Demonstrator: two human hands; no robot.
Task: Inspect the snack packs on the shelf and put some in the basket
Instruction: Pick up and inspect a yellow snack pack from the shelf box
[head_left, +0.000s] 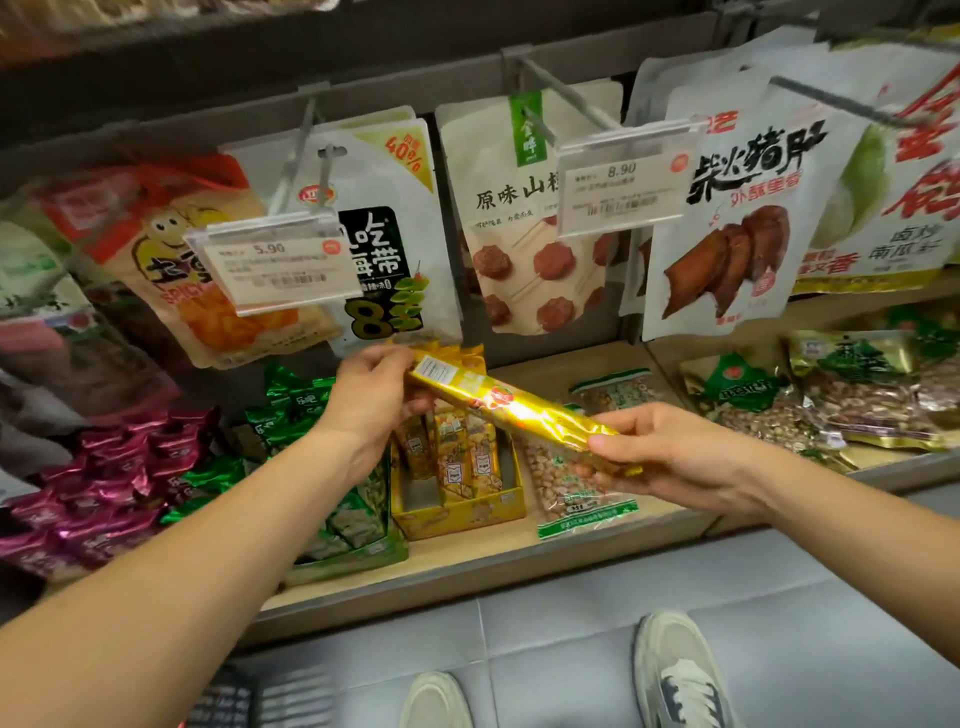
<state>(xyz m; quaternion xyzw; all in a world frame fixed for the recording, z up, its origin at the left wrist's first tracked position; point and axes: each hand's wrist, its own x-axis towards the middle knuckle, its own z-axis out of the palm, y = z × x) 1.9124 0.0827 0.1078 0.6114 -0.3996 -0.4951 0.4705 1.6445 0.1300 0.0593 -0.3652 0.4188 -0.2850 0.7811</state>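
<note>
Straight ahead, two bare hands hold one long gold snack pack (519, 410) slantwise in the air before a wooden shelf (467, 556). The left hand (371, 395) pinches the pack's upper end with curled fingers. The right hand (670, 457) clamps the lower end, thumb on top. The pack hangs just above an open yellow display box (462, 514) on the shelf, where several similar gold packs stand upright.

Left of the box lie heaps of green-wrapped packs (291, 405) and magenta-wrapped packs (104, 493), too many to count; the left forearm crosses in front of some green ones. Just right of the box lies one clear bag of peanuts (571, 493), partly hidden behind the right hand. Farther right are two gold-edged nut bags (862, 384).

Above, at least five pouches hang from metal pegs. Two price tags stand in front of them: the left tag (275, 265), reading 5.90, covers part of an orange pouch (156, 223) and a white pouch (395, 218). The right tag (621, 184), reading 8.90, covers part of a cream pouch (504, 234).

At the bottom, two pale shoes (680, 675) rest on grey floor tiles.
</note>
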